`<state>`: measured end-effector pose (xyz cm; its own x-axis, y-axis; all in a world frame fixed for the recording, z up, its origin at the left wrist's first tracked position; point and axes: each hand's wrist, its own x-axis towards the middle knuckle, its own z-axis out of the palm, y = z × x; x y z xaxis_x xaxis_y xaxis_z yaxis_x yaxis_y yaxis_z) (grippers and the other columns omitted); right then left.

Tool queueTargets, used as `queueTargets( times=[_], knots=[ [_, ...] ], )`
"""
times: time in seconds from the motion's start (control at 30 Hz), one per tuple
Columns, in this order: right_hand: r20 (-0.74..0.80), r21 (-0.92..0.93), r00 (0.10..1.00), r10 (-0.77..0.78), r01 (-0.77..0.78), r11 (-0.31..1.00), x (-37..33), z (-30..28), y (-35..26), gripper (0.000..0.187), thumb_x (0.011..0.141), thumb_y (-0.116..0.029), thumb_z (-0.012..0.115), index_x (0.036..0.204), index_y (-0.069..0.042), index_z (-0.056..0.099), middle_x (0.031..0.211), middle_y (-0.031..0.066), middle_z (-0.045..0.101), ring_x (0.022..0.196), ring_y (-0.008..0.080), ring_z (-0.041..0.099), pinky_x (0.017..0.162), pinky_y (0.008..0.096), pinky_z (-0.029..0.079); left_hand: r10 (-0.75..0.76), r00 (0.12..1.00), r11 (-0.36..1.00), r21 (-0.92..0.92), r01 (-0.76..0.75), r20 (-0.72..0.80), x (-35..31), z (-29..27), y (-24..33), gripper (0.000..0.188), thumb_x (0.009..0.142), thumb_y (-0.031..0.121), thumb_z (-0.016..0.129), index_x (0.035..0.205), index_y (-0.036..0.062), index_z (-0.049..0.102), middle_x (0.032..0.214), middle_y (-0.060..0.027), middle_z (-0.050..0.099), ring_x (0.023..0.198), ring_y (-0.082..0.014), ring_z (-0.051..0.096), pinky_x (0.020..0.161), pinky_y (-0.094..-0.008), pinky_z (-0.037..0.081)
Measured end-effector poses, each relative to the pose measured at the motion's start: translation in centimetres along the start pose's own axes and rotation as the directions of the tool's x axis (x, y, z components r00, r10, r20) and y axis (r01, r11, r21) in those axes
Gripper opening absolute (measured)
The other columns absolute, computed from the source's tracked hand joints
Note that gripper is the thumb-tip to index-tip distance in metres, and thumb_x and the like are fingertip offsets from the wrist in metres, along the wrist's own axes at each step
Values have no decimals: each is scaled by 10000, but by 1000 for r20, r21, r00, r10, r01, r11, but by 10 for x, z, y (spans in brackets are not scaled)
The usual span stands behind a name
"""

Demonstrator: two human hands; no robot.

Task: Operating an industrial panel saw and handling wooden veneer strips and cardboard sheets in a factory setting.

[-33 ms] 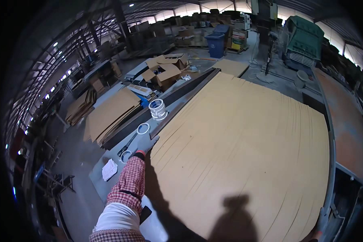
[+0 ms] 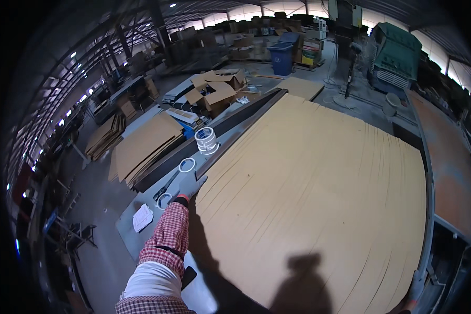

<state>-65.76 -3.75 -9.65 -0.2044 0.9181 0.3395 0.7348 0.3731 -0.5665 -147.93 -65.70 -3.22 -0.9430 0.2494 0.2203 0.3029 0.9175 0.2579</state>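
A large tan sheet (image 2: 319, 193), like wood veneer with long slits and a ragged far edge, lies spread in front of me. My left hand (image 2: 190, 184), in a grey glove, is at its left edge with thumb and fingers closed about the rim. At the near right corner my right hand (image 2: 416, 285), also gloved, touches the sheet's right edge; its fingers are mostly hidden in shade. Just beyond my left hand lies a white tape roll (image 2: 187, 165). Another tape roll (image 2: 164, 201) lies beside the left wrist, near a dark-handled tool (image 2: 165, 188).
Stacked tape rolls (image 2: 206, 141) and folded white paper (image 2: 142, 217) lie on the grey side surface (image 2: 126, 220). Left of it are cardboard sheets (image 2: 146, 144) and open cartons (image 2: 220, 94). A rust-coloured panel (image 2: 450, 162) stands along the right. A blue bin (image 2: 281, 57) is farther back.
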Motion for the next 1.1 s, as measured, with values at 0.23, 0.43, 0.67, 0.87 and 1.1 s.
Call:
queueTargets(
  times=[0.23,0.43,0.67,0.87,1.1],
  knots=[
    [97,393,970,225,-245,886,-111,-78,-193,301,894,-243,577,1044,15,617,913,125,629,805,222,563,707,310,455,-99,985,988,-101,114,140,-97,-31,-80,599,776,532,591,1025,-12,566,975,-232,614,935,-368,595,789,-427,456],
    [91,-49,986,139,-135,990,-133,-76,-114,493,936,-321,505,1244,63,475,1260,163,531,1157,252,495,1007,316,363,-17,994,991,-128,31,106,-121,-51,-108,625,805,626,479,1162,120,565,1148,-214,581,1084,-400,533,931,-460,402],
    [580,705,801,-147,-404,583,-417,-21,-471,335,904,-123,508,1210,12,506,1222,162,541,1149,229,506,977,361,416,202,974,926,-344,-156,101,-65,-8,-183,354,778,303,554,947,-7,583,926,-251,622,906,-399,598,782,-444,472],
    [719,620,632,-289,-396,677,-647,77,-507,324,823,-84,587,1136,-4,592,1086,159,623,1004,282,591,870,363,464,444,820,889,-295,-351,361,-35,-39,-130,286,766,188,544,976,-1,584,941,-249,627,907,-415,591,793,-454,463],
    [649,323,736,-194,-36,946,-713,36,-699,251,822,-126,610,1055,-35,636,1045,165,635,973,322,595,836,370,473,628,727,776,-290,-559,279,-22,-12,-150,264,815,234,542,937,5,591,915,-243,624,893,-403,597,768,-479,464]
  ],
)
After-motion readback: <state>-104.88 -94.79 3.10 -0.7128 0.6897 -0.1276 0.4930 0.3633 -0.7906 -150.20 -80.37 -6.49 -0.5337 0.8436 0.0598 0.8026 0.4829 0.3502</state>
